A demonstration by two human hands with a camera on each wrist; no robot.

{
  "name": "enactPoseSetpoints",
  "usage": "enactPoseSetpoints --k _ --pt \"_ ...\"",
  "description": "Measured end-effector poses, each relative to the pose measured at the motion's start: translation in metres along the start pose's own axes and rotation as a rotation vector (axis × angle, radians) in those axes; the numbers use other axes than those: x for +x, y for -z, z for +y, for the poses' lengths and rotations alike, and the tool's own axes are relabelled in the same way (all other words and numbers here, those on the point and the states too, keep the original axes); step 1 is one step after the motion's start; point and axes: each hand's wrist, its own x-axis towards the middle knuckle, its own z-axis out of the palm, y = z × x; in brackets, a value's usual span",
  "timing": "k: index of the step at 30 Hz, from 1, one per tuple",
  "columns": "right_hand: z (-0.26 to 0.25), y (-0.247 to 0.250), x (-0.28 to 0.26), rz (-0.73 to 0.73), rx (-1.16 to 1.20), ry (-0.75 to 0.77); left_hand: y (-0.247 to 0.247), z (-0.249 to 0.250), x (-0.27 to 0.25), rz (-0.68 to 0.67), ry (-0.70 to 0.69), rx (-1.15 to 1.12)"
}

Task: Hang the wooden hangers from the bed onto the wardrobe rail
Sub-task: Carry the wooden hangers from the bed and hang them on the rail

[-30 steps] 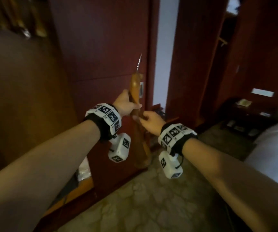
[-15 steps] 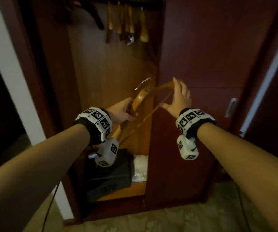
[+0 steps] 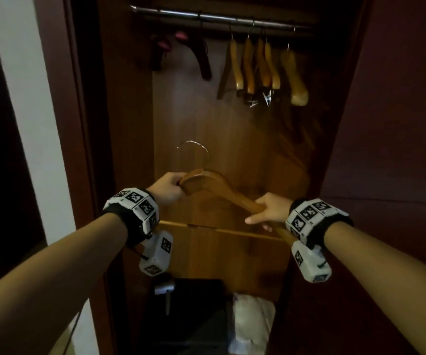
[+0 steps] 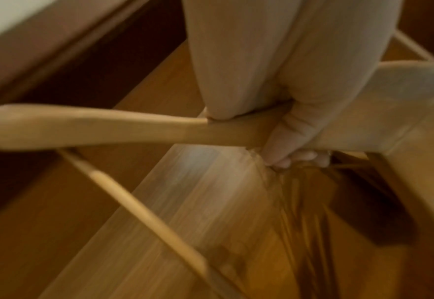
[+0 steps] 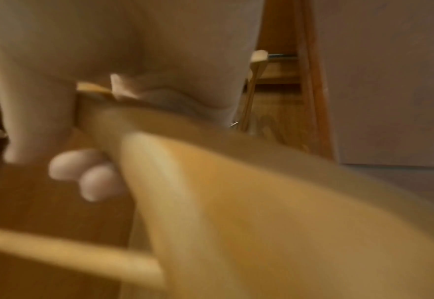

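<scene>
Two hands, the left hand (image 3: 167, 190) and the right hand (image 3: 271, 210), hold one wooden hanger (image 3: 222, 188) between them. On the one rail (image 3: 219, 18) hang five light wooden hangers (image 3: 263, 67) in a bunch, and to their left are dark hangers (image 3: 201, 57), too dim to count. At the bottom of the wardrobe sit one black box (image 3: 186, 316) and one white bag (image 3: 253, 324).
</scene>
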Motion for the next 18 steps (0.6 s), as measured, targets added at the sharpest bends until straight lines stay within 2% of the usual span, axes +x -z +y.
enactPoseSetpoints --k 6,9,12,15,18 --pt "-0.01 0.014 0.048 0.099 0.156 -0.066 0.048 -0.026 0.091 0.013 -0.072 -0.135" --pt "-0.03 0.012 0.064 0.299 0.166 -0.055 0.06 -0.017 0.126 0.138 -0.164 -0.185" --pt "-0.049 0.015 0.081 0.461 0.173 -0.078 0.069 -0.005 0.156 0.129 -0.229 -0.241" --pt "-0.066 0.024 0.099 0.552 0.272 -0.107 0.073 -0.007 0.178 0.117 -0.194 -0.332" --pt "-0.083 0.034 0.119 0.578 0.358 -0.155 0.077 -0.01 0.196 0.135 -0.117 -0.389"
